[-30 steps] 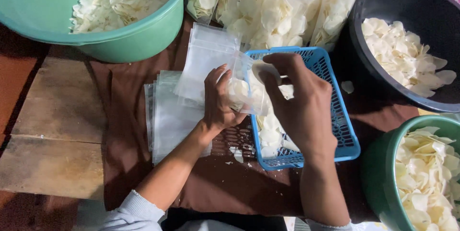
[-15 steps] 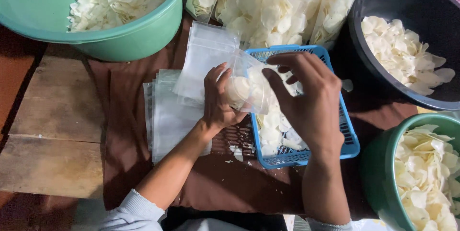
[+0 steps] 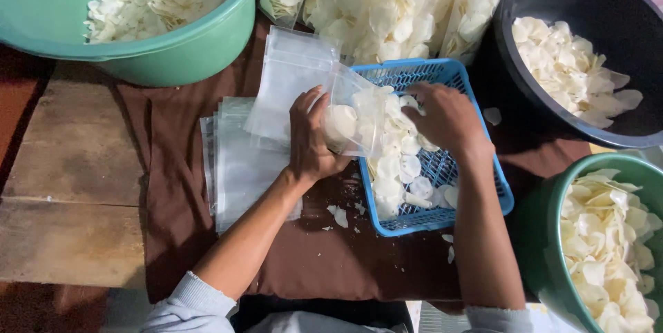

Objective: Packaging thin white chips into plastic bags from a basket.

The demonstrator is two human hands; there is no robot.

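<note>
My left hand (image 3: 312, 136) grips a small clear plastic bag (image 3: 353, 116) partly filled with pale round chips, holding it open over the left edge of a blue plastic basket (image 3: 485, 188). My right hand (image 3: 445, 116) reaches down into the basket, fingers curled over the loose white chips (image 3: 400, 167) lying there. Whether those fingers have closed on any chips is hidden. Under my left hand lies a stack of empty clear bags (image 3: 245, 160) on a brown cloth (image 3: 331, 257).
A green tub of chips (image 3: 138, 43) stands at the back left, a black tub (image 3: 532, 8) at the back right, another green tub (image 3: 545, 236) at the right front. Filled clear bags (image 3: 387, 8) lie behind the basket. Bare wooden planks (image 3: 76, 188) are at the left.
My right hand has dropped from the mouth of the bag down and right into the basket's chips. The left hand keeps holding the bag in place.
</note>
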